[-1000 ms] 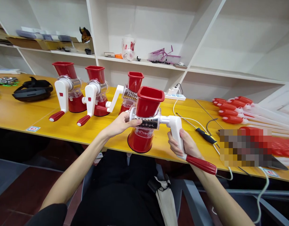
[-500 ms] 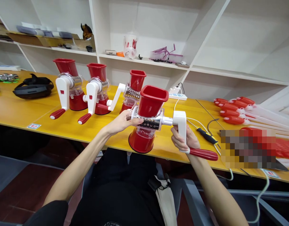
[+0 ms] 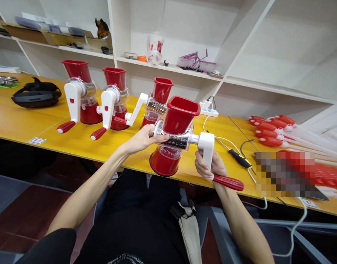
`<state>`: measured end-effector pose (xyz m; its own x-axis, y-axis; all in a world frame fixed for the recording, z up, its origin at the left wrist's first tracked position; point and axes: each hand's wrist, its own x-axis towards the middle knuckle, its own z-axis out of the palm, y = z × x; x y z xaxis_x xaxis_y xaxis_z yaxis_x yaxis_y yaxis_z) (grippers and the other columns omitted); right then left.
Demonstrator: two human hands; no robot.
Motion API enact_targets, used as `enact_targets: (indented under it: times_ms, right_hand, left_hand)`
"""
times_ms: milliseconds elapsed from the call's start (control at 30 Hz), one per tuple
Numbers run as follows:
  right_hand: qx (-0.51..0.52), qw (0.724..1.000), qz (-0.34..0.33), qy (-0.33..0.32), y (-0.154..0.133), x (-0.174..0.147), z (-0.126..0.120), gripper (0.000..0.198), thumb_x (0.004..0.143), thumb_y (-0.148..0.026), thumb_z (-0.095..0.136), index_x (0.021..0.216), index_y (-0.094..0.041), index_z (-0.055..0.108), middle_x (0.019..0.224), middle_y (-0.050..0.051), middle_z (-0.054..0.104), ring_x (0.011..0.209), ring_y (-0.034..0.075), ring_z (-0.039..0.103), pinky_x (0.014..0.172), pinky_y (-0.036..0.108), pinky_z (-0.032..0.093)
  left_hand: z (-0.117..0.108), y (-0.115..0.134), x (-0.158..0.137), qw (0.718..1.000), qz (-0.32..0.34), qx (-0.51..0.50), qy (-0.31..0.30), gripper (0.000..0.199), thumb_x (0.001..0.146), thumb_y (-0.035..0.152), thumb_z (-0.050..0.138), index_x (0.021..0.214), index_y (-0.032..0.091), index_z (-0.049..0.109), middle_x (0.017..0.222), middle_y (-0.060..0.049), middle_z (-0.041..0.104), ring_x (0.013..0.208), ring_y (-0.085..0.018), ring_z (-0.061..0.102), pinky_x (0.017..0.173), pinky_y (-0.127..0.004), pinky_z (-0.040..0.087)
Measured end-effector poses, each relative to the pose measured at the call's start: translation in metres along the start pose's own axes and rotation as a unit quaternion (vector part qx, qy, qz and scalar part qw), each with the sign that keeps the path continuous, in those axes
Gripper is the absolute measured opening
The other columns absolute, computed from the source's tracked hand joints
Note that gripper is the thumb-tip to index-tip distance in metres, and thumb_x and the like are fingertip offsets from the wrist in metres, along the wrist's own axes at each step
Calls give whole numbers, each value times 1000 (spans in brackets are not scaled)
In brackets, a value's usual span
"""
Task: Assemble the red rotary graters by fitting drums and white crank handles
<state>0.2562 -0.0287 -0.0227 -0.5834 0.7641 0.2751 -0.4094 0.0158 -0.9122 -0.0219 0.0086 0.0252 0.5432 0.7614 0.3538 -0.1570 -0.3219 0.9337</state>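
Observation:
A red rotary grater with a clear housing stands at the table's front edge, leaning slightly. My left hand grips its housing from the left, thumb across the dark perforated drum. On the right, my right hand is closed around the white crank arm, whose red handle points to the right. The crank's shaft shows between the crank arm and the housing. Behind my left hand stands another rotary grater, its crank turned to the left.
Two more rotary graters stand to the left, beside a black strapped headset. A screwdriver, cables and red-handled pieces lie at right. White shelves rise behind the yellow table.
My right hand and the crank have shifted left, closer to the housing, so less of the shaft shows. The grater in my left hand tilts a little more. The view has shifted slightly.

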Motion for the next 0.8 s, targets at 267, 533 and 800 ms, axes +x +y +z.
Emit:
enact_targets:
  times_ms: [267,533,800]
  right_hand:
    - [-36,996,-18,-74,-17,0,-13,29,99,-46,60,113,-20,62,63,-5,56,34,3,31,30,14,30]
    - [135,985,-43,-100,12,-5,-2,31,104,-46,51,106,-20,67,60,-11,44,27,-1,16,24,8,25]
    - [138,986,-38,-83,11,-6,4,32,104,-46,51,97,-19,67,58,-11,44,25,-2,16,22,7,25]
  left_hand:
    - [-5,-7,1,1000,-9,-21,-14,41,77,49,83,85,13,66,82,-2,69,77,-13,65,80,-30,56]
    - [0,0,0,1000,-2,0,-26,42,78,53,80,84,14,64,83,-3,70,79,-15,65,82,-30,56]
    - [-2,-3,3,998,16,48,-33,46,80,58,74,77,14,63,78,-3,68,75,-15,62,76,-29,53]
